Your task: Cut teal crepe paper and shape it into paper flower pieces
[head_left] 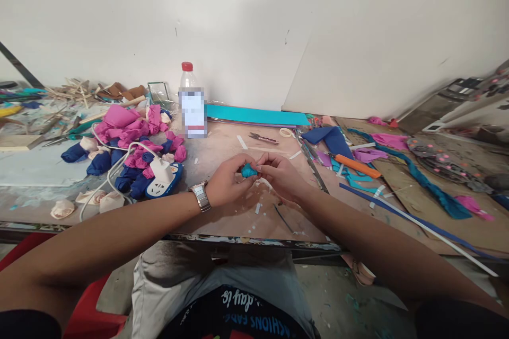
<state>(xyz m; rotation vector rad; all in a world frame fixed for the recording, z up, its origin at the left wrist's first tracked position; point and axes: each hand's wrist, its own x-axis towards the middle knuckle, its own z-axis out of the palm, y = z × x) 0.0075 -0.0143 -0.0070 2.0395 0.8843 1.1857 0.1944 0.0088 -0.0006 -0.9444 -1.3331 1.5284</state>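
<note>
Both hands meet over the middle of the worktable [222, 222]. My left hand [226, 180], with a metal watch on its wrist, and my right hand [280, 172] pinch a small teal fabric piece [248, 170] between their fingertips, rolled into a tight bud. Most of the piece is hidden by the fingers. Small white scraps lie on the table just under the hands.
A pile of pink, blue and cream fabric rosettes [131, 148] lies left, beside a white-and-blue power strip [164, 183]. A red-capped plastic bottle [192, 100] stands behind. Small snips [263, 139], a teal sheet [256, 115], an orange-handled tool [357, 165] and fabric strips lie right.
</note>
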